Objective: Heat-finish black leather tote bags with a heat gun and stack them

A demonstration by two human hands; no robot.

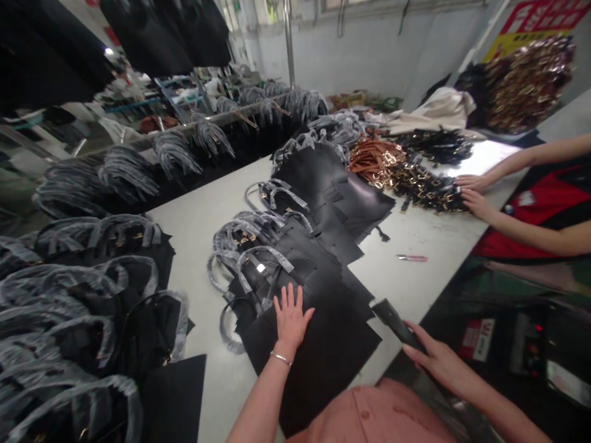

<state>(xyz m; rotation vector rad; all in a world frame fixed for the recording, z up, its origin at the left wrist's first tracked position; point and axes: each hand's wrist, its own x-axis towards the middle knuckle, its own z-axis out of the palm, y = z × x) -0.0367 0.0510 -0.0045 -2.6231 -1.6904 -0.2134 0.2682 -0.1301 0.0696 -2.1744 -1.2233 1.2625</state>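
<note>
My left hand [290, 317] lies flat, fingers spread, on the nearest black leather bag panel [332, 351] at the front of the white table [203, 215]. That panel tops an overlapping row of black panels with grey-wrapped handles [249, 243] running away from me. My right hand [436, 357] is closed round a small black strip-like piece [394, 320] at the table's front right edge.
Stacks of black bags with wrapped handles [92, 295] fill the left side. A pink-handled tool [412, 258] lies on the table. Another person's hands [473, 194] rest by a heap of buckled straps [415, 178]. More wrapped handles hang on a rail [194, 138] behind.
</note>
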